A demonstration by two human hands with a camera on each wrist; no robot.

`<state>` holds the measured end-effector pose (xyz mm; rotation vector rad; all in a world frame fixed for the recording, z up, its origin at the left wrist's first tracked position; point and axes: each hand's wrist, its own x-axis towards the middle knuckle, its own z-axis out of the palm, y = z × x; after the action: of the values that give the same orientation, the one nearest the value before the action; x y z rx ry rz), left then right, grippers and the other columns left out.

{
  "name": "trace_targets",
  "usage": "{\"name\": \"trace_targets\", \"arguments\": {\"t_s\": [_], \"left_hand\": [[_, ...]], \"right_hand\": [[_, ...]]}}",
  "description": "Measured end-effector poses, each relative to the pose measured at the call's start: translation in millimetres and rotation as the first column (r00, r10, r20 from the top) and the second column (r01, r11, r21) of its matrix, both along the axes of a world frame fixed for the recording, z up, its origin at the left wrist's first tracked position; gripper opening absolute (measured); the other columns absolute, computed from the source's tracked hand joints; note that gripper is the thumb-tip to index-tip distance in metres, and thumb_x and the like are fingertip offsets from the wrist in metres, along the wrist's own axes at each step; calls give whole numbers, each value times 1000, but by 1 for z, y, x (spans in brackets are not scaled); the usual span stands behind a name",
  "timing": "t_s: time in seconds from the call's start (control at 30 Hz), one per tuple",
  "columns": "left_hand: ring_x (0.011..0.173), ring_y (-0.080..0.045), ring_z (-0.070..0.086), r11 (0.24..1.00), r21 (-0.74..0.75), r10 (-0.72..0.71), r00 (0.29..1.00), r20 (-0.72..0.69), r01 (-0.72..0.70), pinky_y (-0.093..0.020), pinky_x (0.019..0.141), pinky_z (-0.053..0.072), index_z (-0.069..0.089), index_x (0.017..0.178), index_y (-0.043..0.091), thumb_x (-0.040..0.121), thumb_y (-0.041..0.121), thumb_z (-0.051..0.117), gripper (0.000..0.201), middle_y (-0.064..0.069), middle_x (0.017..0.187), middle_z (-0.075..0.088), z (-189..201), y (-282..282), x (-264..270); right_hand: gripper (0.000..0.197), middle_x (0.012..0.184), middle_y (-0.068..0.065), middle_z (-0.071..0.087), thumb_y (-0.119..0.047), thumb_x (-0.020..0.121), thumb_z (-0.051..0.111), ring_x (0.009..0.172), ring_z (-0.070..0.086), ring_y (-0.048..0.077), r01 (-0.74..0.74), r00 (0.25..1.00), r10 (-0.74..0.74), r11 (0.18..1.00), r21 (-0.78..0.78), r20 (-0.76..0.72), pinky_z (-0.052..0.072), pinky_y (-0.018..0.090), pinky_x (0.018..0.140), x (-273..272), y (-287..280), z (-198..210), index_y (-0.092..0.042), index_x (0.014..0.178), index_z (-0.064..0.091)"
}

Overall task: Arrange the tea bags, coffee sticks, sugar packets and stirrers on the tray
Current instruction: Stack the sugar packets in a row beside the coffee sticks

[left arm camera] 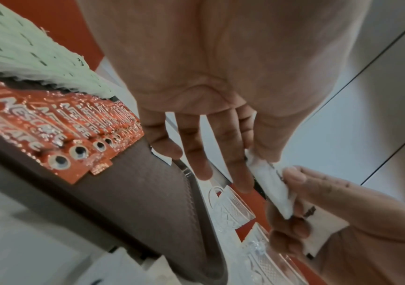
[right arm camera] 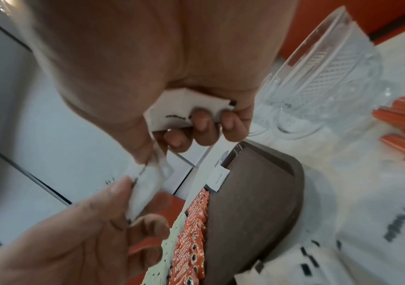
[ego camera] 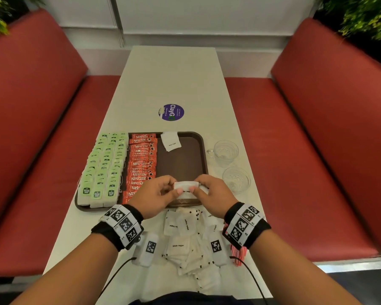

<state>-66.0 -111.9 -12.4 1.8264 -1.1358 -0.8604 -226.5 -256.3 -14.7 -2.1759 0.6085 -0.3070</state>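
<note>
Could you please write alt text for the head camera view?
Both hands, left hand and right hand, pinch a white sugar packet above a brown tray holding rows of green tea bags and red coffee sticks.

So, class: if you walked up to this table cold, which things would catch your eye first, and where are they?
First the brown tray, its left part packed with rows of green tea bags and red coffee sticks. Then, over its near edge, the left hand and right hand pinching one white sugar packet between them. Loose sugar packets lie heaped on the table nearest the person.
</note>
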Motion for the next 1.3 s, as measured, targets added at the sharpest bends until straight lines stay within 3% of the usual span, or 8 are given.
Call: {"name": "trace_targets", "arguments": {"t_s": [0.1, 0.33, 0.43, 0.53, 0.63, 0.77, 1.0, 1.3], "left_hand": [[66, -6, 59, 1000, 15, -10, 997, 80, 9, -25, 64, 49, 68, 93, 26, 92, 37, 69, 10, 2, 76, 67, -1, -1, 5], [70, -9, 62, 999, 45, 12, 984, 180, -21, -24, 63, 49, 72, 84, 29, 88, 38, 73, 10, 6, 76, 70, 8, -16, 16], [72, -5, 61, 994, 112, -44, 964, 262, 15, -21, 65, 47, 72, 84, 31, 90, 35, 72, 8, 12, 76, 69, 12, -27, 30], [75, -1, 58, 990, 139, -18, 944, 329, -30, -23, 69, 45, 71, 90, 34, 92, 32, 69, 4, 16, 80, 66, 16, -48, 53], [85, -7, 59, 972, 149, 119, 927, 356, -182, -28, 77, 46, 71, 100, 28, 92, 32, 69, 9, 12, 91, 66, 9, -78, 86], [86, -13, 60, 934, 203, 195, 895, 402, -295, -27, 75, 41, 71, 98, 20, 90, 30, 72, 13, 4, 91, 66, -8, -119, 119], [86, -20, 64, 888, 314, 161, 867, 472, -337, -33, 81, 52, 65, 83, 25, 87, 32, 75, 13, 0, 93, 70, -39, -157, 144], [97, -24, 59, 869, 362, 76, 814, 576, -337, -33, 79, 45, 60, 96, 18, 85, 39, 75, 28, -5, 107, 65, -49, -169, 155]], "right_hand": [[22, 79, -4, 51, -30, 98, 60, 73, 49, 13, -56, 998, 55, 997, -47, -35, 38, 24, 65, 7, -5, -1, -13, 84, 58], [28, 74, -6, 47, -34, 101, 54, 69, 46, 12, -120, 992, 114, 981, -153, -50, 42, 32, 66, 23, -16, -7, -24, 75, 48], [25, 81, -4, 54, -35, 101, 52, 75, 52, 14, -65, 996, 55, 983, -170, -65, 48, 37, 72, 30, -20, -9, -19, 84, 60], [18, 94, -5, 61, -35, 100, 51, 86, 56, 9, 28, 999, -29, 998, -55, -17, 48, 29, 78, 33, -26, -7, -21, 100, 63], [23, 93, -3, 61, -28, 96, 39, 83, 55, 5, 37, 999, -41, 989, 140, 29, 44, 17, 73, 35, -32, -1, -18, 101, 59], [21, 89, -7, 57, -9, 89, 43, 75, 51, 4, 42, 998, -35, 986, 161, -43, 38, 13, 63, 40, -39, 3, -16, 104, 57], [26, 91, -8, 59, -2, 86, 50, 77, 54, 5, 43, 997, -33, 988, 151, -65, 40, 12, 63, 37, -47, 2, -22, 102, 57], [33, 95, -12, 60, 0, 86, 50, 83, 56, 5, 32, 997, -21, 988, 148, -77, 44, 13, 68, 32, -48, -9, -26, 105, 58]]}}
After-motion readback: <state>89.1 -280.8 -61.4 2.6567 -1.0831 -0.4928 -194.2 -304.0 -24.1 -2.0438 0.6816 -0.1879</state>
